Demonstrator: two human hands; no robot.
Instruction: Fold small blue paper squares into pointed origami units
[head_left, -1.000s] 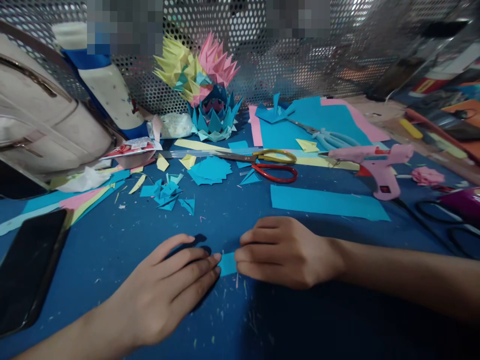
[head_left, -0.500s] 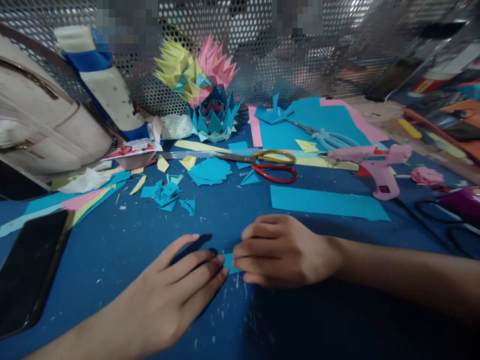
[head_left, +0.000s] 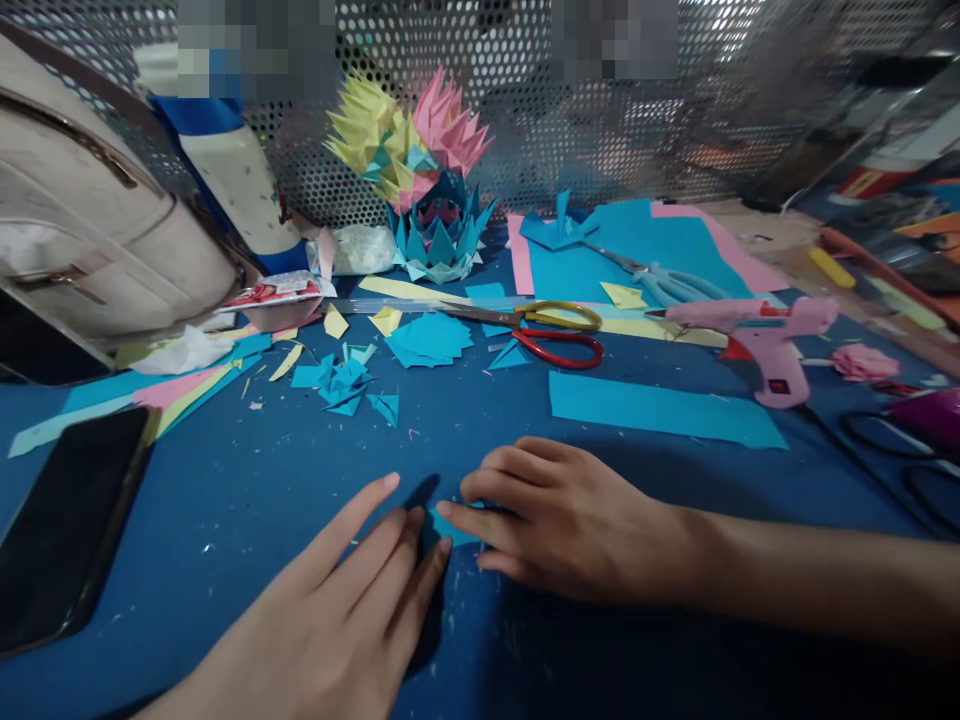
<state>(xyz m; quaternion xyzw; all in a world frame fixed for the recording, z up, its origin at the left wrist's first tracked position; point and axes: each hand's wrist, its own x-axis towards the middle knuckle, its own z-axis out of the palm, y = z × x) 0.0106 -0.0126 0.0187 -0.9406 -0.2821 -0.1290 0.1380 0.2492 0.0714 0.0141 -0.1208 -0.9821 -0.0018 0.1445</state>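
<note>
A small piece of blue paper (head_left: pixel 454 530) lies on the dark blue table between my hands, mostly covered by fingers. My right hand (head_left: pixel 555 515) is on it, the forefinger stretched across the paper and the other fingers curled, pressing it against the table. My left hand (head_left: pixel 352 590) is open at the paper's left side, fingers spread, with one fingertip at or close to its edge. Behind them are small folded blue paper pieces (head_left: pixel 341 384), a stack of cut blue paper (head_left: pixel 429 340), and a long blue paper strip (head_left: pixel 664 412).
Scissors (head_left: pixel 559 335), pliers (head_left: pixel 675 282) and a pink glue gun (head_left: pixel 780 345) lie farther back. Folded paper flowers (head_left: pixel 439 240) stand near the perforated metal panel. A phone (head_left: pixel 71 530), a bag (head_left: pixel 97 220) and a white-and-blue bottle (head_left: pixel 240 185) are at left.
My left hand has drawn back slightly down from the paper. My right hand's forefinger has stretched out leftward over it. The view has shifted slightly.
</note>
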